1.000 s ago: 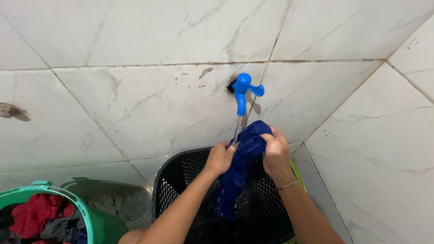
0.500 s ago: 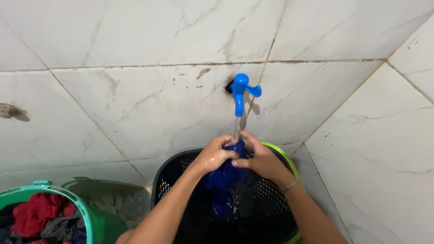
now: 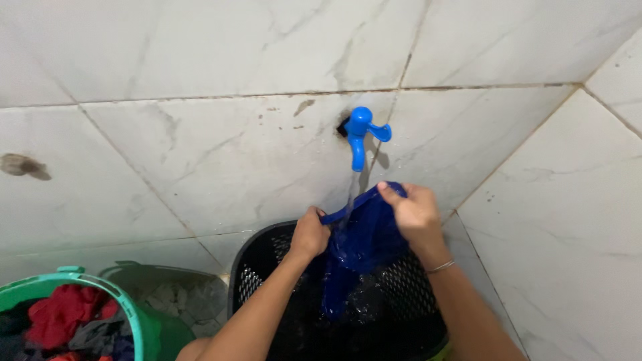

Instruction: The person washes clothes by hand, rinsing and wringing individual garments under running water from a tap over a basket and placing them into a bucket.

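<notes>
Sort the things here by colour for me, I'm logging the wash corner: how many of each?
Blue: 2, the tap and the wet cloth held by the left hand and right hand
Black: 1, the mesh basket
Green: 1, the tub with the red garment and other clothes
Total: 4

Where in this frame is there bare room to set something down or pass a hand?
Little floor shows: one bare wet patch between the green basket and the black basket. A hand could pass along the tiled wall left of the blue tap. It is crowded beneath the tap, where the left hand and right hand hold the blue garment.
</notes>
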